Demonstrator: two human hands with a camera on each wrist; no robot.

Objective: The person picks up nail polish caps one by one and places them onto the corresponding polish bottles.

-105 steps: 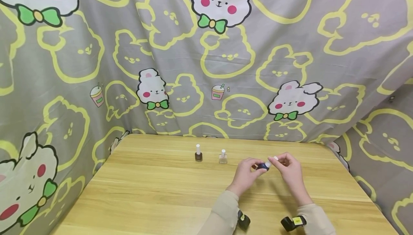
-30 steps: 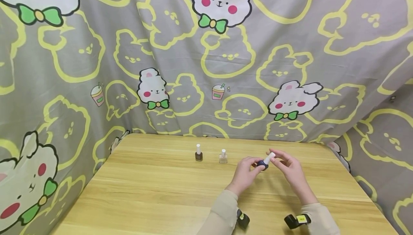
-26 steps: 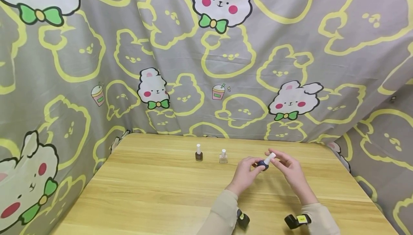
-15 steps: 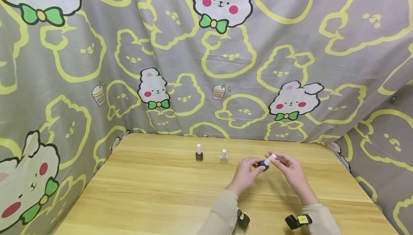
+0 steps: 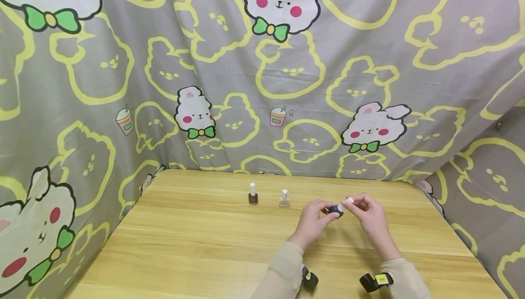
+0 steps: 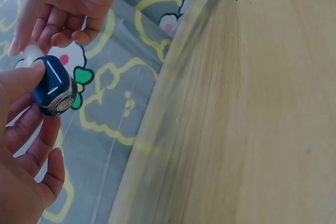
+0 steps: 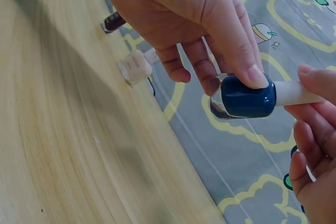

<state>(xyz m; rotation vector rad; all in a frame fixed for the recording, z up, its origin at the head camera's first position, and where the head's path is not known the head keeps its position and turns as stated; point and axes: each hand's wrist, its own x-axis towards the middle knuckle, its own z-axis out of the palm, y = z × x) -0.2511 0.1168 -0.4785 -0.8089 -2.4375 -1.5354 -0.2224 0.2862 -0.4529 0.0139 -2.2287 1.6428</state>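
Observation:
A dark blue nail polish bottle (image 5: 336,210) with a white cap is held above the table, tilted, its cap end toward the right. My left hand (image 5: 312,220) grips the glass body between thumb and fingers. With thumb and fingers my right hand (image 5: 369,214) pinches the white cap (image 7: 296,93). In the right wrist view the cap sits against the bottle's neck, and the blue body (image 7: 247,96) shows under the left thumb. The left wrist view shows the bottle's base with a round label (image 6: 65,104).
A dark brown nail polish bottle (image 5: 253,198) and a clear, pale one (image 5: 284,200) stand upright with white caps near the back of the wooden table (image 5: 197,239). A patterned curtain (image 5: 229,75) hangs behind and at the sides.
Half a second ago the white cap showed more fully, with my right fingers spread around it. Now those fingers have turned and closed further over the cap. My left hand stays almost still.

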